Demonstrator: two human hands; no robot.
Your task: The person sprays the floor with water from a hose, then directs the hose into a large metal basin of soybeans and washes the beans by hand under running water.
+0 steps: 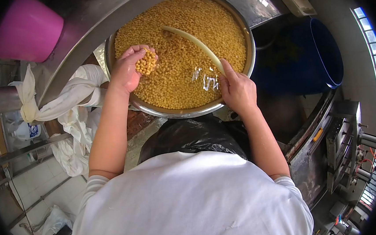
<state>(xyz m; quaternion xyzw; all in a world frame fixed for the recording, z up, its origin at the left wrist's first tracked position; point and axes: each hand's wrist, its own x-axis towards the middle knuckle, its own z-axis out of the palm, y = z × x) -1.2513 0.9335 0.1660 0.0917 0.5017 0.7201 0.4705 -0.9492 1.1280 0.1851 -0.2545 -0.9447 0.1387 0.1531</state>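
Observation:
A wide metal basin (pixel 252 47) is filled with yellow soybeans (pixel 183 13), and light glints off water over them near the right side. Above the left part of the basin, my left hand (pixel 129 68) is cupped around a handful of wet soybeans (pixel 147 63). My right hand (pixel 239 88) grips a pale hose (pixel 198 43) near the basin's lower right rim. The hose curves up and left across the beans, its far end lying at their surface. I cannot make out whether water flows from it.
A pink bucket (pixel 29 27) stands at the left beside a curved metal surface (pixel 82 25). White cloth (pixel 73 93) is knotted around a pipe below it. To the right are a large blue barrel (pixel 307 56) and metal machinery (pixel 342 143). Black plastic (pixel 186 137) covers my lap.

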